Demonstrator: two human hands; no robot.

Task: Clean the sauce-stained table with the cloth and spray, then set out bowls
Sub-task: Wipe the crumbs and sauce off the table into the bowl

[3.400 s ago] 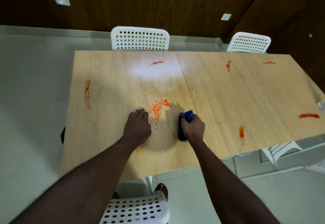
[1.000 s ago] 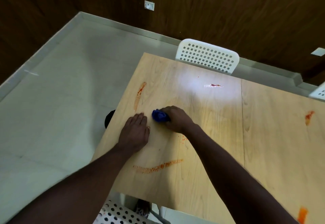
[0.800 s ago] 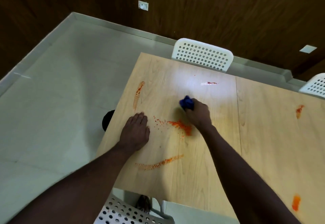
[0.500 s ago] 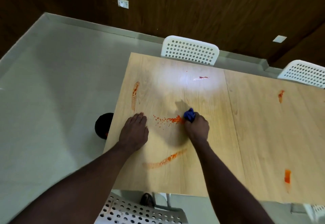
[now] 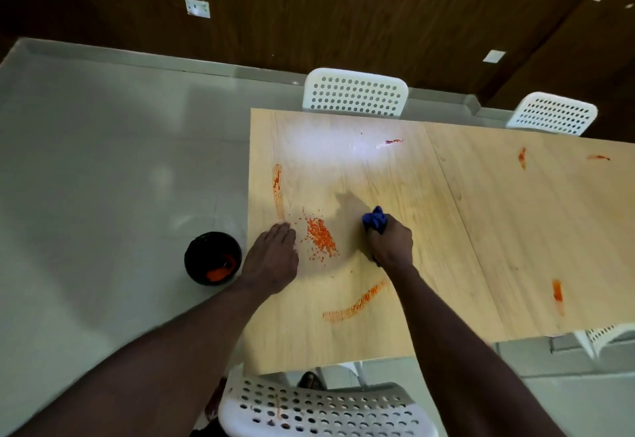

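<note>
A light wooden table (image 5: pixel 481 230) carries several orange sauce stains. My right hand (image 5: pixel 391 242) grips a bunched blue cloth (image 5: pixel 375 219) pressed on the tabletop. Between my hands lies a heap of orange crumbs (image 5: pixel 320 239). My left hand (image 5: pixel 273 258) lies flat on the table near its left edge, fingers straight. A long smear (image 5: pixel 355 303) runs near the front edge, and another streak (image 5: pixel 277 192) lies along the left edge. No spray bottle or bowls for setting out show in view.
A black bin (image 5: pixel 213 258) with orange waste inside stands on the floor left of the table. White perforated chairs stand at the far side (image 5: pixel 355 93), the far right (image 5: pixel 553 113) and right below me (image 5: pixel 319 409). More stains (image 5: pixel 556 290) mark the right half.
My right hand has drawn the cloth rightward away from the crumbs, which now sit gathered nearer my left hand. The view has swung, bringing the floor bin into sight.
</note>
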